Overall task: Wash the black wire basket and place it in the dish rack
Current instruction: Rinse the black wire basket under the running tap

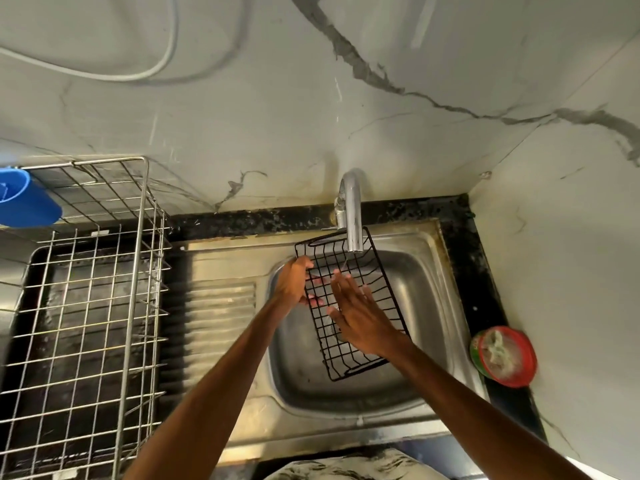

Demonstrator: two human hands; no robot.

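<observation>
One wide-angle view, taken from a camera on the person's head, looking forward and steeply down into a steel sink (346, 393). The left hand (294, 282) and right hand (360, 320) reach in from the bottom edge and meet at the black wire basket (346, 355) in mid-frame, close under the lens. The tap (351, 216) sits just above centre. The marble-patterned wall (242, 98) fills the upper half, the dish rack (137, 258) the left edge, a red tub (504, 356) the right edge

Bare arms, patterned garment

The left forearm (221, 375) and right forearm (467, 393) are uncovered down to the left hand (294, 280) and right hand (360, 320). At 6 o'clock, pale fabric (346, 467) with dark streaky markings covers the torso.
</observation>
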